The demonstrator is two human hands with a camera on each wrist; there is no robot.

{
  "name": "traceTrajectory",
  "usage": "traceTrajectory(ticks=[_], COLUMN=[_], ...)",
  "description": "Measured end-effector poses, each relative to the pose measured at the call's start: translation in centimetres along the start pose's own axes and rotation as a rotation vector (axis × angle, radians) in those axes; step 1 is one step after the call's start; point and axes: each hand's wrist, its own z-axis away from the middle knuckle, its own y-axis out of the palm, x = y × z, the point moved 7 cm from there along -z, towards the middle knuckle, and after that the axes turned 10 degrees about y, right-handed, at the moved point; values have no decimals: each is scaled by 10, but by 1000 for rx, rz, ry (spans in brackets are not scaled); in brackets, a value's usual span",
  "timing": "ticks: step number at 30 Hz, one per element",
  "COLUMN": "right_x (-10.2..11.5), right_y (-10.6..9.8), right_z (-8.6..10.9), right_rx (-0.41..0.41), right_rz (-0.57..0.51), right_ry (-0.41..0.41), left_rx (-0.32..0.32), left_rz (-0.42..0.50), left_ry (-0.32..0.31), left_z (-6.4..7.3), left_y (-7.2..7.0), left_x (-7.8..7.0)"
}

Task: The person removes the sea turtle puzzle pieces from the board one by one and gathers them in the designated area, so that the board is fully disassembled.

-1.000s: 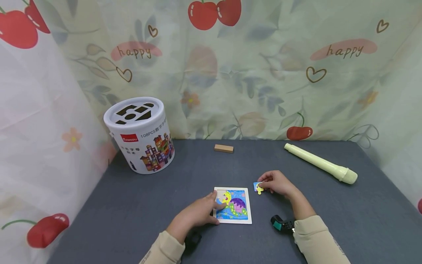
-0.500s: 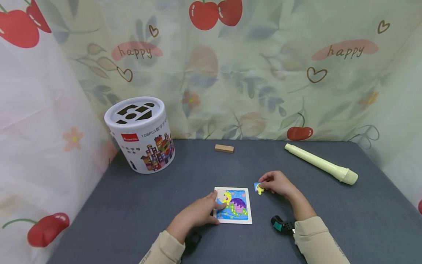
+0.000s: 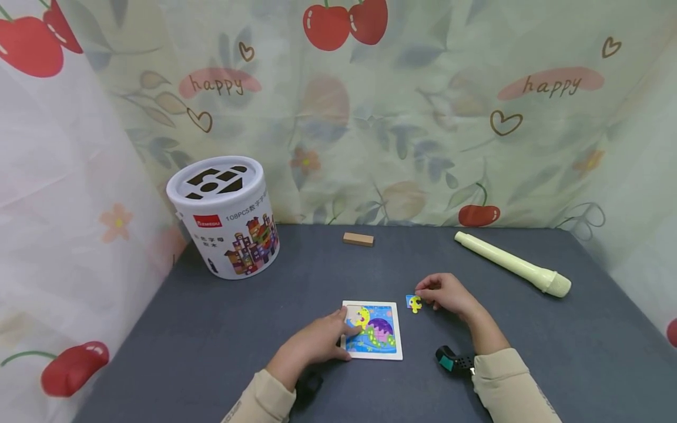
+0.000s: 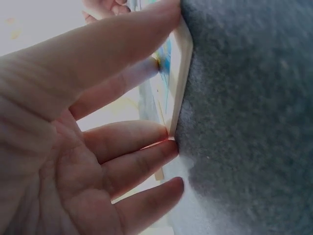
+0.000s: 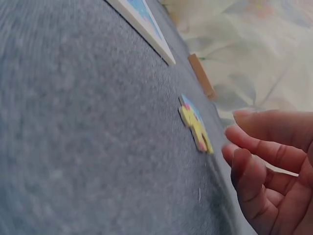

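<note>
Around the work, a small wooden block (image 3: 358, 239) lies near the far edge of the dark bench (image 3: 222, 329), a pale yellow toy microphone (image 3: 512, 263) rests slantwise beyond the right hand (image 3: 446, 292), its rounded head toward the person's right, and a black band (image 3: 449, 359) with a teal part sits by the right sleeve (image 3: 508, 382). A curtain (image 3: 338, 135) printed with cherries and hearts hangs behind. The left hand (image 3: 317, 339) covers part of the left side of a square puzzle tray (image 3: 375, 356); its grip is spread wide, fingers fairly straight, the thumb at the near corner and fingertips along the frame. The right hand's grip is narrow, the fingers loosely bent and holding nothing, just beside a blue and yellow puzzle piece (image 3: 414, 303). That piece lies on the bench to the right of the tray, apart from it, with a yellow knob pointing toward the person; a long axis is hard to tell. The tray sits nearly square to the bench's far edge and holds a picture of a yellow-headed, purple-shelled animal, with a pale patch at the far left corner. To the left stands an upright white bucket (image 3: 227, 232); its lid (image 3: 182, 185) has shaped holes, and its contents are hidden.
</note>
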Motion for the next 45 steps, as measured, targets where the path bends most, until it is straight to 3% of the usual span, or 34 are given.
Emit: traceTrajectory(ticks=[9, 17, 24, 32, 45], right_x=[27, 54, 74, 79, 73], right_y=[22, 47, 65, 82, 89], right_z=[-1, -2, -1, -3, -2], right_rx=[92, 126, 148, 188, 162], right_rz=[49, 171, 251, 261, 242], right_ry=[-92, -188, -254, -270, -185], left_rx=[-59, -5, 9, 9, 6], left_rz=[-72, -39, -62, -111, -96], left_ry=[51, -18, -18, 2, 6], left_z=[-5, -8, -8, -10, -8], left_y=[-4, 2, 4, 6, 5], left_x=[-11, -11, -9, -9, -11])
